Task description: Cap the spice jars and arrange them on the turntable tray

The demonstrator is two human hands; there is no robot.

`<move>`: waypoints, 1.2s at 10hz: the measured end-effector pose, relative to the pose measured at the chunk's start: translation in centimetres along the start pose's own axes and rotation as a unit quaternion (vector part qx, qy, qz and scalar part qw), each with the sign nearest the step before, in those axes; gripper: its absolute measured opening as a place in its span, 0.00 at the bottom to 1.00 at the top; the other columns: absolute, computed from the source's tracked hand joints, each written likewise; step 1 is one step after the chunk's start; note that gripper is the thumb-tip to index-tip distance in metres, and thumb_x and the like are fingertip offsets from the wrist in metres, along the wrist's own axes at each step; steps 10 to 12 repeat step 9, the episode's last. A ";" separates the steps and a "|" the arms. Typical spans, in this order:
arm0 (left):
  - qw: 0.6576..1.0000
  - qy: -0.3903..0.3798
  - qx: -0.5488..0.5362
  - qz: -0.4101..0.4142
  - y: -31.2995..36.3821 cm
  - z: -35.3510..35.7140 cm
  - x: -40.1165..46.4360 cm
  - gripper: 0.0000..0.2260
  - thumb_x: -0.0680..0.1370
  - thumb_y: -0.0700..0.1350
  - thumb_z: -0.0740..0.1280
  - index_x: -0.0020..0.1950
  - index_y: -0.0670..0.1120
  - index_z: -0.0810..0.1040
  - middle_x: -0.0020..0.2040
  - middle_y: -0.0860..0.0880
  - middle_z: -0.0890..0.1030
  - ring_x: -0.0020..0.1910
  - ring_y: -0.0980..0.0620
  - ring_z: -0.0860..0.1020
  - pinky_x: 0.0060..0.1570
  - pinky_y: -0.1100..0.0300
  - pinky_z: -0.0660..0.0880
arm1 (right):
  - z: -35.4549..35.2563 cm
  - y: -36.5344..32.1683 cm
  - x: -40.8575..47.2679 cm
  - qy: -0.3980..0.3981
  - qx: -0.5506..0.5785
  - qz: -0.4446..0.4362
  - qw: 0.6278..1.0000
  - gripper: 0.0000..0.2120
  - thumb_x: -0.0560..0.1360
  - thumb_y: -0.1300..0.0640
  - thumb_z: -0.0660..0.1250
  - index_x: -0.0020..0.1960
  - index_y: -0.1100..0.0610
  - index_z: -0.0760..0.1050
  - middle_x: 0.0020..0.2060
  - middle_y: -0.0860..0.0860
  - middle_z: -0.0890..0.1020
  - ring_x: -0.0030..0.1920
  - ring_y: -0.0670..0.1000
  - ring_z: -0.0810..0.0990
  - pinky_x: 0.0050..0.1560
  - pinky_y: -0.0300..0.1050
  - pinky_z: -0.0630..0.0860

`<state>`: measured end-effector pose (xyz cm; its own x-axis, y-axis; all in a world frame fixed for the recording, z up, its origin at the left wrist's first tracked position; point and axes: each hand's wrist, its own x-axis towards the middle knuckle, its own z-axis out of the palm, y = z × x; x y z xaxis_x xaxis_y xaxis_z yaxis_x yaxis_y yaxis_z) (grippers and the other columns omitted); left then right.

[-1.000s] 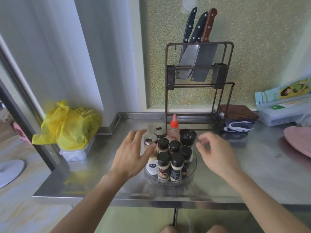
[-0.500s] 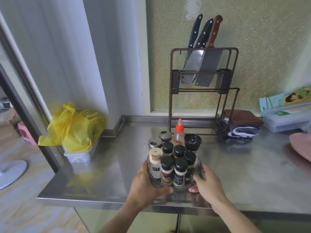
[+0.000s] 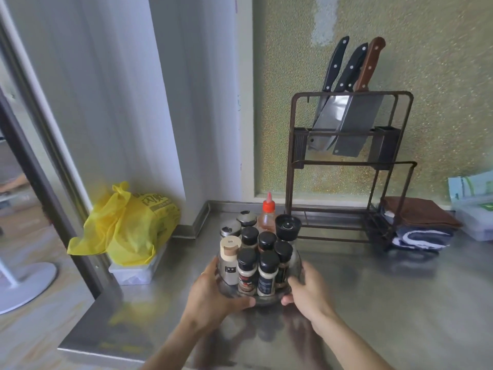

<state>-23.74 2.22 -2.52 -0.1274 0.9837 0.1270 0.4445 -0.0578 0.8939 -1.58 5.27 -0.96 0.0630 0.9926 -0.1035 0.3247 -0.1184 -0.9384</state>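
The clear round turntable tray (image 3: 269, 300) sits on the steel counter, packed with several capped spice jars (image 3: 266, 273). Most have black lids. A white bottle with a tan cap (image 3: 230, 263) stands at the tray's left, two silver-topped shakers (image 3: 240, 222) and a red-capped sauce bottle (image 3: 267, 217) at the back, and a black grinder (image 3: 287, 228) at the right. My left hand (image 3: 213, 297) grips the tray's left rim. My right hand (image 3: 309, 292) grips its right rim.
A metal knife rack (image 3: 346, 166) with three knives stands behind the tray, with folded cloths (image 3: 418, 225) at its right. A yellow plastic bag (image 3: 128, 222) on a white box lies at the left. The counter's front edge (image 3: 106, 356) is near my wrists.
Both hands dropped from above the jars and closed on the tray's two sides. The view has risen and moved closer.
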 end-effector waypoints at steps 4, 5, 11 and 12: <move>0.999 -0.025 0.026 -0.033 -3.9 -4.7 15.0 0.46 0.50 0.53 0.89 0.65 0.52 0.77 0.57 0.57 0.86 0.57 0.58 0.84 0.65 0.51 0.78 | 8.0 -3.2 12.7 0.020 -0.037 0.028 0.999 0.05 0.81 0.61 0.59 0.56 0.57 0.71 0.47 0.52 0.82 0.31 0.51 0.87 0.31 0.41 0.77; 0.999 -0.035 0.030 -0.029 -4.7 -4.6 16.3 0.45 0.51 0.51 0.89 0.66 0.50 0.77 0.57 0.56 0.86 0.57 0.56 0.84 0.64 0.50 0.78 | 8.8 -2.7 14.0 0.021 -0.040 0.027 0.999 0.05 0.81 0.61 0.60 0.56 0.57 0.71 0.46 0.51 0.82 0.31 0.51 0.87 0.27 0.40 0.77; 0.984 0.018 0.170 -0.047 -1.0 -3.8 12.3 0.41 0.63 0.46 0.82 0.73 0.47 0.68 0.65 0.50 0.80 0.64 0.46 0.79 0.57 0.58 0.75 | 7.3 -3.4 11.5 0.019 -0.152 -0.018 0.988 0.19 0.77 0.46 0.64 0.64 0.54 0.70 0.59 0.54 0.81 0.57 0.58 0.83 0.58 0.59 0.81; 0.984 0.018 0.170 -0.047 -1.0 -3.8 12.3 0.41 0.63 0.46 0.82 0.73 0.47 0.68 0.65 0.50 0.80 0.64 0.46 0.79 0.57 0.58 0.75 | 7.3 -3.4 11.5 0.019 -0.152 -0.018 0.988 0.19 0.77 0.46 0.64 0.64 0.54 0.70 0.59 0.54 0.81 0.57 0.58 0.83 0.58 0.59 0.81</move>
